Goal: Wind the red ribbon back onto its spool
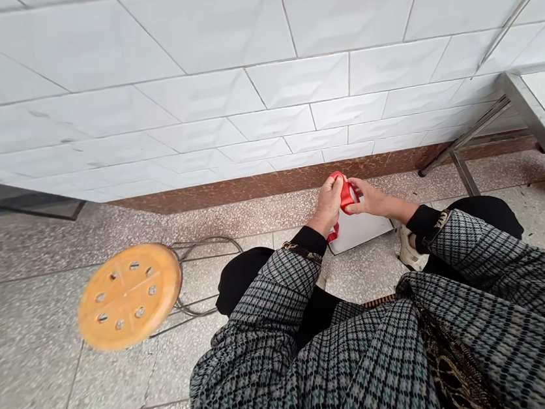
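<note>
Your left hand [330, 206] pinches the glossy red, ribbon-like strip [347, 197] with the thumb on top, while your right hand [371, 200] has its fingers curled in at the other side, probably so the slack piece stays steady between both. It's held over the flat white rectangular panel [361, 230]; whether they touch is hard to tell. The round orange stool with a holed seat [128, 294] and the metal-framed white table [542, 128] flank you, neither blocking your hands
</note>
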The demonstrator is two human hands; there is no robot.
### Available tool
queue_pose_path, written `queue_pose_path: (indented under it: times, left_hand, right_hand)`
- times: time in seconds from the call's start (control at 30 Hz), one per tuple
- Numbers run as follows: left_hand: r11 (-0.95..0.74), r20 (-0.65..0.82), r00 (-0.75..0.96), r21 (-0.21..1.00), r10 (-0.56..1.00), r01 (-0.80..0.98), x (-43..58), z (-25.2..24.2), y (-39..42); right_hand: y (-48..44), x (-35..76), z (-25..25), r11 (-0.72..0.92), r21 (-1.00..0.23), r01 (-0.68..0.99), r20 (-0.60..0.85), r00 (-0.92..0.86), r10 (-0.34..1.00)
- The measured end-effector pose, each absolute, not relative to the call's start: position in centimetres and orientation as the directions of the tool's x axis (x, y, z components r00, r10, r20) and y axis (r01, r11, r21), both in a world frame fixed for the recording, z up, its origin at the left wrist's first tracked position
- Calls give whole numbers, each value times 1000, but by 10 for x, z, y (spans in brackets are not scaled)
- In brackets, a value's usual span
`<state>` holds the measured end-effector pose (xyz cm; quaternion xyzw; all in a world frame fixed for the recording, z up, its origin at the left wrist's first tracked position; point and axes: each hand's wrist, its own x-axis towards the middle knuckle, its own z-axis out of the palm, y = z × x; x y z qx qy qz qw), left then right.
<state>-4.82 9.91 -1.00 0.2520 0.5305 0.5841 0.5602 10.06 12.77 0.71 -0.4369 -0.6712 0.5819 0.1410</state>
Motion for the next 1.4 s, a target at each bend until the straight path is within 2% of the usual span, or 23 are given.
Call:
queue_pose_path:
  times: [0.13, 0.23, 0.3, 0.47, 0.6, 0.83, 0.93, 1.13, 1.3, 1.4]
  left_hand:
    - [133, -181, -318, 977, 931, -166, -46, -16, 98]
    - [89, -112, -335, 992, 935, -85, -44, -18, 96]
    - [108, -152, -314, 982, 937, -155, -43, -17, 95]
    - [203, -333, -249, 879, 910, -432, -43, -9, 95]
    - [252, -427, -219, 798, 877, -548, -47, -4, 98]
    - [276, -456, -184, 762, 871, -586, -53, -5, 100]
    - [312, -472, -154, 760, 868, -570, -54, -3, 99]
    - [358, -532, -151, 726, 833, -587, -51, 0, 97]
    - [347, -532, -143, 710, 835, -612, -54, -2, 98]
    - [353, -524, -133, 720, 841, -598, -57, -4, 98]
  right_hand:
    - [124, 100, 18, -386, -871, 302, -491, -544, 680]
    - [124, 101, 23, -435, -853, 288, -519, -557, 648]
    - [125, 102, 25, -435, -853, 288, -518, -565, 642]
    - [126, 102, 26, -428, -856, 291, -514, -571, 640]
    - [126, 103, 26, -390, -876, 283, -478, -601, 640]
    - [124, 105, 30, -249, -928, 278, -373, -718, 588]
    - [125, 107, 29, -206, -929, 309, -370, -731, 573]
    - [129, 109, 20, -12, -922, 387, -300, -695, 653]
    - [129, 108, 21, -9, -883, 469, -353, -652, 671]
    - [127, 107, 22, -35, -890, 454, -357, -647, 674]
